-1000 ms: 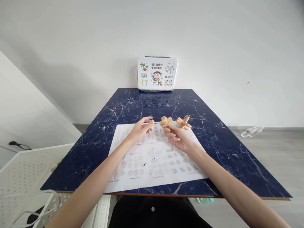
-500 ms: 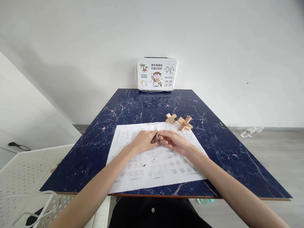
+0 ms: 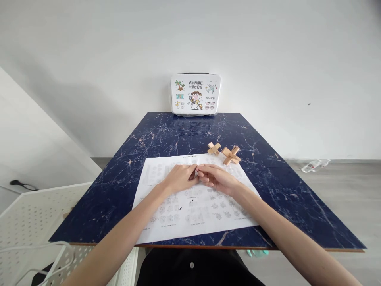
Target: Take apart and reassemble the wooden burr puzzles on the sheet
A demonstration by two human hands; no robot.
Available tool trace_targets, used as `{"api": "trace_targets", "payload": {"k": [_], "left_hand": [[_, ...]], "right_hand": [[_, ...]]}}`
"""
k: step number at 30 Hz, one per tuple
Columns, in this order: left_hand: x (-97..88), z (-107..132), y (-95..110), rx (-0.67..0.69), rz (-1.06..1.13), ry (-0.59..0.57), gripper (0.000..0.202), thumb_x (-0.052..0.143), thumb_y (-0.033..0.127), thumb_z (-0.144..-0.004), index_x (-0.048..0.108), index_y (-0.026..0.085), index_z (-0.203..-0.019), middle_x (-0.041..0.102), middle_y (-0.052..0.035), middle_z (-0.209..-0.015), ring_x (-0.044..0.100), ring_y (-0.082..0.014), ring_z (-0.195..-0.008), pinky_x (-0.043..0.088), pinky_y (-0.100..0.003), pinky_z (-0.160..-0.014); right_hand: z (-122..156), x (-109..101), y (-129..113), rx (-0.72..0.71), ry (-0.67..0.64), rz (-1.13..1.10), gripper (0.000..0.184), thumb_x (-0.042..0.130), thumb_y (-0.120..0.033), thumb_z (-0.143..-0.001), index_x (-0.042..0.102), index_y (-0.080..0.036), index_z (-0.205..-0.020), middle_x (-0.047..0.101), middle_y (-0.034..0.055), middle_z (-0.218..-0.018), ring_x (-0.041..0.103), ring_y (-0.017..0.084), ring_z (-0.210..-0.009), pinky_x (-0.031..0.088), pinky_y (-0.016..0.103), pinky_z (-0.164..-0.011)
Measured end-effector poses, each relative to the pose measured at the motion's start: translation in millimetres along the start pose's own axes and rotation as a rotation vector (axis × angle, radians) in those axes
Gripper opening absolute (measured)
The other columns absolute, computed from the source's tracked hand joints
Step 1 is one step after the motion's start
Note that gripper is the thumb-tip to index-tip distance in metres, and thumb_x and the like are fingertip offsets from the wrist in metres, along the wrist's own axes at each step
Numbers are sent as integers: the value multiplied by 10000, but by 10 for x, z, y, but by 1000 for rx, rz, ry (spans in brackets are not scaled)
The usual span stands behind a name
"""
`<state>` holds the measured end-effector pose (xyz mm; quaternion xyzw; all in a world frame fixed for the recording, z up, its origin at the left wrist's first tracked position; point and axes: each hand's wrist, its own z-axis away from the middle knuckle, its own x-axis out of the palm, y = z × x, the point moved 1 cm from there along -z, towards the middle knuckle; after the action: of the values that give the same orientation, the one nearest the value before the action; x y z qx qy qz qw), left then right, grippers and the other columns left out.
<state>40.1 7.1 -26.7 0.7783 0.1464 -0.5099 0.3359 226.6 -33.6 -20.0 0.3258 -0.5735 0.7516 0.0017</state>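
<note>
One smaller wooden cross (image 3: 214, 149) sits at the far edge of the printed sheet (image 3: 185, 214), a larger wooden cross (image 3: 231, 155) at its far-right corner. Left hand (image 3: 179, 177) and right hand (image 3: 219, 178) relaxed above it, tips meeting, nothing visibly gripped. Risk: sheet dragged, larger wooden cross likely shifted.

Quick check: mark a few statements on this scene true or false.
The smaller wooden cross lies left of the larger cross. True.
The left hand and right hand are over the printed sheet. True.
The right hand grips the larger cross. False: it lies beyond that hand.
A white case stands at the far end of the blue table. True.
The printed sheet covers the whole blue table. False: bare tabletop shows on both sides.
</note>
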Motion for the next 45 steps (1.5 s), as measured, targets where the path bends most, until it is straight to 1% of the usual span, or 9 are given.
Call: {"api": "trace_targets", "payload": {"k": [9,18,27,34,40,45], "left_hand": [[-3,1,4,7,-39,0,158,546,339,-987,621,203,-957,696,-13,-730,626,-174,-594,378,-296,-579],[-9,8,12,8,-78,-5,148,556,321,-993,624,189,-986,714,-1,-748,652,-180,-612,403,-289,-582],[13,5,-3,15,-81,2,128,568,309,-985,618,191,-981,718,-1,-748,658,-179,-611,397,-286,-579],[8,5,4,19,-79,1,149,555,321,-995,618,187,-977,716,-2,-747,655,-176,-605,392,-283,-569],[9,5,2,16,-85,-2,154,550,324,-997,622,188,-992,718,-3,-744,654,-179,-601,390,-287,-568],[22,3,-13,18,-83,0,127,557,300,-986,623,192,-992,720,-2,-744,661,-183,-612,400,-289,-576]], "right_hand": [[14,15,-8,6,4,-18,294,806,-368,-895,636,-152,-790,514,-26,-763,357,64,-574,291,210,-474],[0,8,8,-1,13,-24,315,830,-381,-871,644,-144,-779,529,-19,-762,364,62,-574,287,213,-473],[13,36,-7,7,25,-28,315,832,-375,-870,651,-138,-767,525,-20,-747,359,61,-572,284,205,-469],[17,41,-12,6,28,-31,314,833,-371,-867,649,-134,-775,526,-19,-750,370,59,-576,288,197,-472],[22,46,-18,10,25,-26,325,835,-376,-865,640,-139,-757,507,-30,-714,358,60,-565,281,205,-469],[11,30,-5,-1,28,-34,302,833,-365,-867,655,-137,-780,533,-20,-750,377,60,-577,292,206,-474]]}}
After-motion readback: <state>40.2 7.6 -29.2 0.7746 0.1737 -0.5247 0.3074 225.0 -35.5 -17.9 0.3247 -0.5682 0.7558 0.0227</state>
